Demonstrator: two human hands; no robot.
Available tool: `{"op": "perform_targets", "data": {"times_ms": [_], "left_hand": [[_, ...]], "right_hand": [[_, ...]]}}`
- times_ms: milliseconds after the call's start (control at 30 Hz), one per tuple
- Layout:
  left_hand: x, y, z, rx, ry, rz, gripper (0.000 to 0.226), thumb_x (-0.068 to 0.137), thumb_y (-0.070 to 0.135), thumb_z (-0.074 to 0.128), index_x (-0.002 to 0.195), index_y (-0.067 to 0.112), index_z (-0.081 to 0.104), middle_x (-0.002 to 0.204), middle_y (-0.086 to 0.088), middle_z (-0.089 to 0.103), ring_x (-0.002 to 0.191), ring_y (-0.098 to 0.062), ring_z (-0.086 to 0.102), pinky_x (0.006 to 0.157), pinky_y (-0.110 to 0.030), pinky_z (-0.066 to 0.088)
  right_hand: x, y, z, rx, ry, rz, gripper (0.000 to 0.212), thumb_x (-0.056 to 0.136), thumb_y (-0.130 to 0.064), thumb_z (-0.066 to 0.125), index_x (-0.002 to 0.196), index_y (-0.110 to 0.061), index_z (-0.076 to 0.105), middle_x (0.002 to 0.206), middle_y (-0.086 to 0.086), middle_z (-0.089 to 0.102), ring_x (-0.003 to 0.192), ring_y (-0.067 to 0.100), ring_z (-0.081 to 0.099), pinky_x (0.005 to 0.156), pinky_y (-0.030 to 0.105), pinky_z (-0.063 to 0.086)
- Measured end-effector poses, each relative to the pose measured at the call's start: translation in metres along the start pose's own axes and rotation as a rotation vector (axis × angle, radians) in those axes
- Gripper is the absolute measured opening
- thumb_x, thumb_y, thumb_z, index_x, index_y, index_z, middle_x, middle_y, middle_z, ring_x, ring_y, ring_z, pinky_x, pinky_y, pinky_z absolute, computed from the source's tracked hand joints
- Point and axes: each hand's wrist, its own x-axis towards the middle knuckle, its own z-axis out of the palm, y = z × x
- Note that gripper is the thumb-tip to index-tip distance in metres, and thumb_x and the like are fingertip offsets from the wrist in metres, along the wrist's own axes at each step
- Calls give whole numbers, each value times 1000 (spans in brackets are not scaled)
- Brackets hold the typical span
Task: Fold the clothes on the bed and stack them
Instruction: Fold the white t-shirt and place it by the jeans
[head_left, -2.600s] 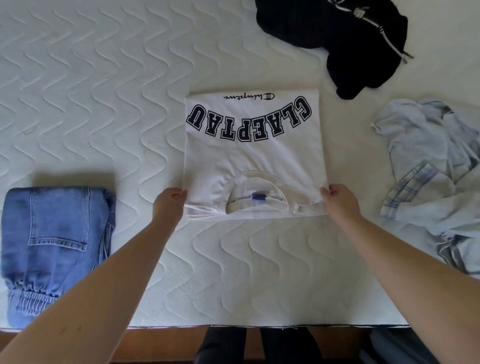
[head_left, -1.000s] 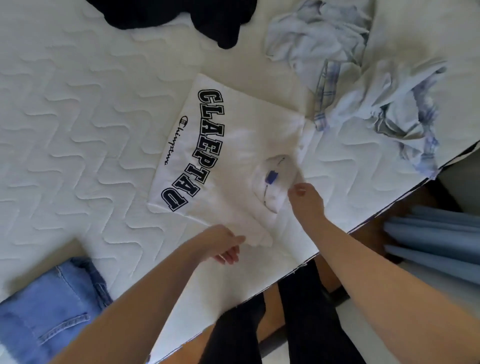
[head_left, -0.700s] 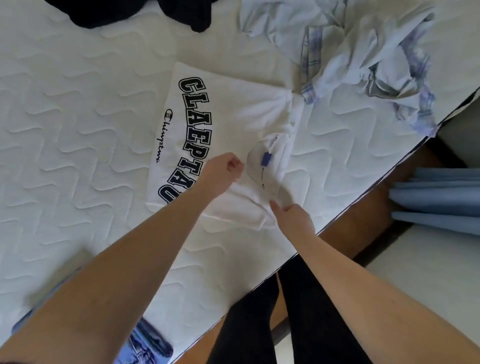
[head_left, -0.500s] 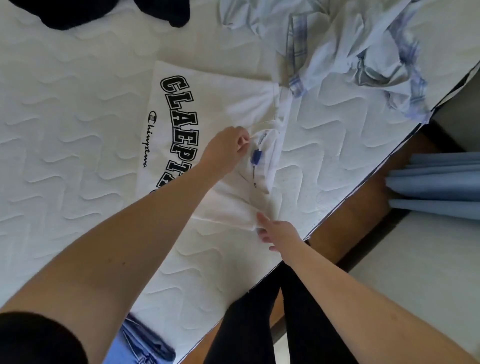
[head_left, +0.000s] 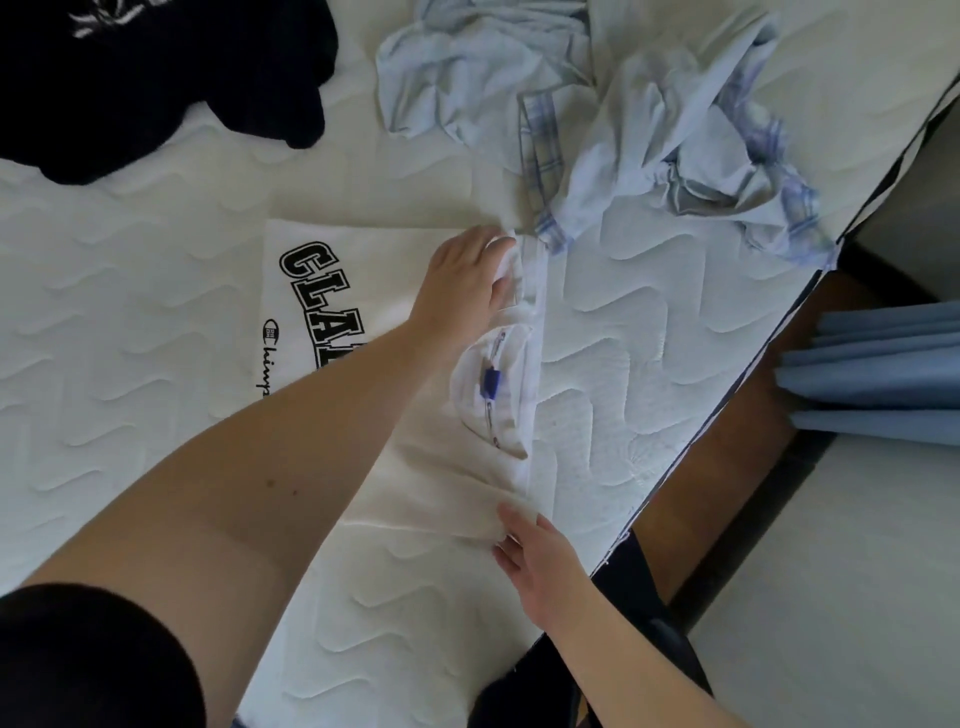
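A white T-shirt (head_left: 363, 260) with black block letters lies half-folded on the white quilted mattress (head_left: 104, 364), its collar with a blue tag facing right. My left hand (head_left: 467, 275) reaches across it and grips the shirt's far right corner. My right hand (head_left: 540, 561) pinches the shirt's near right corner. My left forearm hides most of the lettering. A crumpled light blue plaid shirt (head_left: 623, 130) lies just beyond the T-shirt's far corner. A dark garment (head_left: 156, 78) is heaped at the top left.
The mattress edge (head_left: 727, 415) runs diagonally on the right, with a brown bed frame, pale floor and a blue curtain (head_left: 883, 374) beyond. My dark-clad legs stand against the bed at the bottom.
My left hand slid along the collar edge to the far corner. My right hand moved back to the near corner. The view turned, and the folded jeans left the frame.
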Motion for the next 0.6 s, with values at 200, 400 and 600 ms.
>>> {"op": "perform_targets", "data": {"times_ms": [200, 400, 600], "left_hand": [[59, -10, -21, -5, -346, -168, 49, 96, 28, 59, 141, 13, 47, 140, -10, 49, 126, -32, 48, 105, -43, 39], [73, -18, -38, -1, -564, -127, 35, 86, 26, 71, 111, 2, 63, 109, -16, 63, 99, -33, 58, 77, -33, 41], [41, -31, -33, -86, -440, -151, 35, 92, 26, 67, 119, 6, 57, 107, -10, 60, 103, -32, 56, 76, -32, 39]], "right_hand": [[-1, -2, -1, 35, -91, -64, 31, 87, -15, 71, 118, -15, 66, 113, 3, 73, 105, 18, 69, 91, 29, 51], [-2, 18, 8, 46, -93, -77, 38, 85, -9, 71, 121, -9, 61, 110, 7, 74, 105, 18, 69, 97, 28, 49], [-10, 17, 23, 83, -13, -124, 22, 92, -15, 66, 113, -13, 65, 109, 6, 74, 103, 17, 69, 94, 28, 50]]}}
